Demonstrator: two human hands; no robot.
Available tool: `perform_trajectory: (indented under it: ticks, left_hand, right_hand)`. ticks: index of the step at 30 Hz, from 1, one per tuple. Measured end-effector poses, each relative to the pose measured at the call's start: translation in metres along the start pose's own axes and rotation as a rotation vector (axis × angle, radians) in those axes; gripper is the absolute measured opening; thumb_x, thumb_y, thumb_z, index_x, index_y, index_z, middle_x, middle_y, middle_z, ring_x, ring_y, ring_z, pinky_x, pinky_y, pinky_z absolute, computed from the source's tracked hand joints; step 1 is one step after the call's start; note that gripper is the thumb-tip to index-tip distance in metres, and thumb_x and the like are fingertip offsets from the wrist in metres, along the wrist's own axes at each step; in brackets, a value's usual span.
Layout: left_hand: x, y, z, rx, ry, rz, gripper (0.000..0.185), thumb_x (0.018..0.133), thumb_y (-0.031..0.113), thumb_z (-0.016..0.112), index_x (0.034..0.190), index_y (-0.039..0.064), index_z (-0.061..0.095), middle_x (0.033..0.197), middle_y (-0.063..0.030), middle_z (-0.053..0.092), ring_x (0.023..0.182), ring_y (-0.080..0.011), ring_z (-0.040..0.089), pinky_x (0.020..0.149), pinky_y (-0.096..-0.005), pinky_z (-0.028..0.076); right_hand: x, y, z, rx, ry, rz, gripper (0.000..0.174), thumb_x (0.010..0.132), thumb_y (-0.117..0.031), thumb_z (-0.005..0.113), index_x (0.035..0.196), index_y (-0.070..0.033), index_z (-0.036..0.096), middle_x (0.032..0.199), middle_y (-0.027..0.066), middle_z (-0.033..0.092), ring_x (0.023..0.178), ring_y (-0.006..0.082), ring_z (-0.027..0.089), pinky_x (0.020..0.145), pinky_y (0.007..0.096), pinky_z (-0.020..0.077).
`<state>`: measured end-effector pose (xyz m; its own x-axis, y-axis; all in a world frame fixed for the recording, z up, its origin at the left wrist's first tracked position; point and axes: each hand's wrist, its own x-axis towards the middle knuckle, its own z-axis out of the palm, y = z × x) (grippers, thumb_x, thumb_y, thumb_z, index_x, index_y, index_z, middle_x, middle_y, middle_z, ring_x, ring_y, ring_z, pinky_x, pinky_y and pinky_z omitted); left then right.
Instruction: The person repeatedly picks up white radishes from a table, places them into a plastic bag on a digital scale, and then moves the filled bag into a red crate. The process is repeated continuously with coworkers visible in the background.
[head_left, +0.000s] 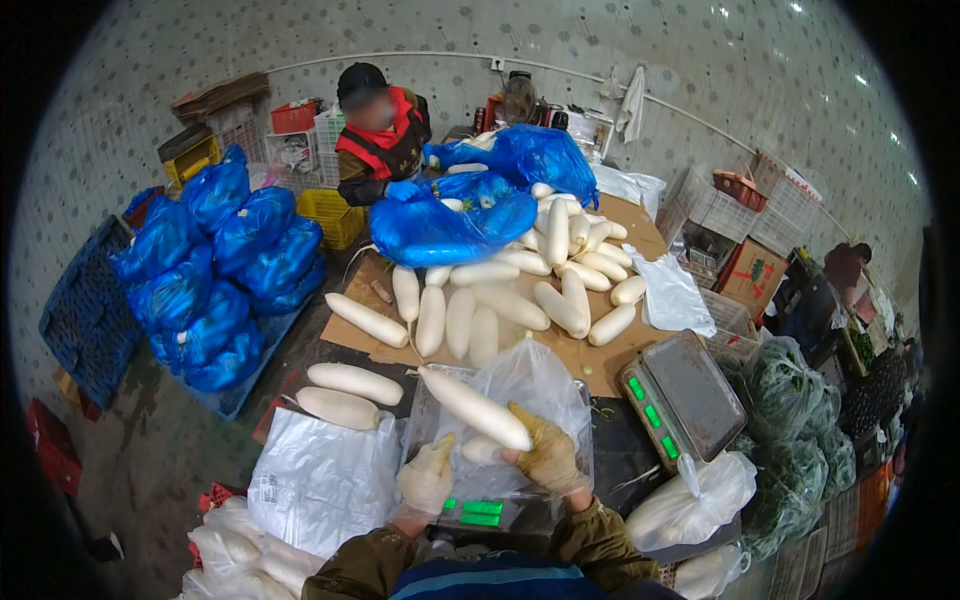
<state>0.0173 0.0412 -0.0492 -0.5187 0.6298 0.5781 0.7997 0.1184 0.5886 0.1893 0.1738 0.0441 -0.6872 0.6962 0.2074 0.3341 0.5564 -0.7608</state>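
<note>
My right hand (551, 448), in a stained yellowish glove, grips the near end of a long white daikon radish (476, 405). The radish slants up and left over a clear plastic bag (532, 375) spread on a weighing scale with a metal pan (412, 435) and green displays. Under it, part of another daikon (481, 448) shows at the bag. My left hand (426, 476), in a pale glove, is at the bag's left side with one finger raised; whether it pinches the film is unclear. Two daikons (352, 382) lie left of the scale, above stacked white plastic bags (322, 472).
Loose daikons (457, 319) cover cardboard (600, 367) ahead. A person (382, 142) across the table touches a blue bag (450, 232). A second scale (694, 397) and a filled bag (697, 499) are right. Blue sacks (180, 292) are piled left; bagged daikons (232, 547) sit front left.
</note>
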Motion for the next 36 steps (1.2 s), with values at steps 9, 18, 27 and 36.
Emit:
perform_trajectory:
  ticks: [9, 18, 27, 36]
  left_hand:
    - [0.002, 0.003, -0.004, 0.016, -0.056, -0.012, 0.036, 0.083, 0.004, 0.064, 0.114, 0.019, 0.075, 0.088, -0.0086, 0.068, 0.071, -0.0329, 0.066, 0.065, -0.0421, 0.054]
    - [0.002, 0.004, -0.004, 0.046, -0.045, 0.014, 0.036, 0.083, 0.003, 0.064, 0.114, 0.018, 0.075, 0.085, -0.0092, 0.067, 0.071, -0.0323, 0.066, 0.064, -0.042, 0.054]
    - [0.0, -0.001, 0.002, -0.012, -0.047, -0.016, 0.031, 0.086, 0.004, 0.063, 0.113, 0.015, 0.075, 0.093, -0.0118, 0.07, 0.078, -0.0346, 0.067, 0.07, -0.042, 0.055]
    - [0.026, -0.003, -0.025, -0.682, -0.231, -0.486, 0.041, 0.092, -0.004, 0.06, 0.133, 0.002, 0.062, 0.125, -0.01, 0.067, 0.108, -0.0163, 0.062, 0.093, -0.028, 0.048]
  right_hand:
    - [0.002, 0.007, 0.003, 0.016, 0.007, -0.075, 0.076, 0.077, -0.023, 0.087, 0.142, -0.001, 0.054, 0.122, 0.0212, 0.067, 0.112, 0.0318, 0.066, 0.098, 0.0351, 0.0493]
    - [0.0, -0.005, -0.002, -0.037, 0.018, -0.065, 0.074, 0.077, -0.023, 0.087, 0.141, -0.003, 0.056, 0.12, 0.0201, 0.068, 0.108, 0.0325, 0.067, 0.096, 0.0353, 0.0501]
    - [0.0, 0.016, 0.002, 0.047, 0.023, 0.077, 0.076, 0.078, -0.031, 0.084, 0.145, -0.013, 0.053, 0.126, 0.021, 0.065, 0.116, 0.0334, 0.064, 0.1, 0.0382, 0.0477]
    - [0.008, -0.033, -0.049, 0.99, 0.284, -0.053, 0.088, 0.07, -0.033, 0.09, 0.142, -0.002, 0.05, 0.127, 0.013, 0.065, 0.112, 0.0206, 0.063, 0.096, 0.0352, 0.0514]
